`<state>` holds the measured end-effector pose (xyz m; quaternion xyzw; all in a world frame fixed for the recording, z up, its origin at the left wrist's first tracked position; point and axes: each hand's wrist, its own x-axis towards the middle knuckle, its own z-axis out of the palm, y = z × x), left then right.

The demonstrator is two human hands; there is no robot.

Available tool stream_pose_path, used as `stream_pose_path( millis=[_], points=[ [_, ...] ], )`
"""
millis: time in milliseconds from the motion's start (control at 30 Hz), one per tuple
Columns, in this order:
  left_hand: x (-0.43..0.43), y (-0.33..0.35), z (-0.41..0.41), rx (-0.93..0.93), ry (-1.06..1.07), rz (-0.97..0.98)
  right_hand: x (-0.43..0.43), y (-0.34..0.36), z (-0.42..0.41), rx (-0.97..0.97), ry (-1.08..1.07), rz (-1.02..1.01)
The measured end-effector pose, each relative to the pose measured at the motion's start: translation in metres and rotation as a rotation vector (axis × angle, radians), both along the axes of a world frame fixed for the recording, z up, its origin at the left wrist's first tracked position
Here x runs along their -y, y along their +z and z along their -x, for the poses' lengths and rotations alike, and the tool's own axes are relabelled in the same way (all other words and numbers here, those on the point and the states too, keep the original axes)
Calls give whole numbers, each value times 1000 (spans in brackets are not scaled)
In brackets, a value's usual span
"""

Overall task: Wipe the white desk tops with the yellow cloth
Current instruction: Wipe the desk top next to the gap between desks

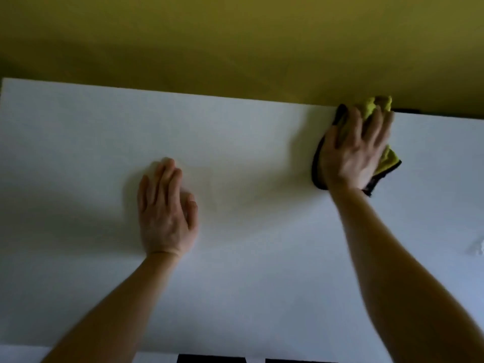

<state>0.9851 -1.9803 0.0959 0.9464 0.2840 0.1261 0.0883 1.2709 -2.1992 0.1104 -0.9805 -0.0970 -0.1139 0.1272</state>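
Olive-yellow wall (pixel 235 35) backs the smooth white desk top (pixel 262 258) where I lean. At left, my left hand (pixel 167 213) lies flat on the bare surface, fingers straight and close together. At right, my right hand (pixel 353 150) presses, fingers spread, on the crumpled, dark-edged yellow cloth (pixel 387 159) at the desk's far edge.
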Motion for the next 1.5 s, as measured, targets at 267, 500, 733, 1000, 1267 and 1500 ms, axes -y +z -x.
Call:
stream_pose_path(
  millis=[267,500,733,1000,1267,1500],
  points=[
    [0,-7,3,-34,20,-76,-205,6,107,-157,903,-63],
    [2,-2,2,-25,2,-37,-56,-4,6,-39,559,-96],
    [1,-1,2,-44,3,-28,-66,4,27,-49,235,-35],
    [2,-4,3,-46,21,-45,-151,6,99,-196,906,-142],
    [5,0,-1,0,21,-21,-12,5,59,-44,98,-27],
    [2,-1,1,57,-3,-17,-31,4,168,-202,1142,-72]
  ],
)
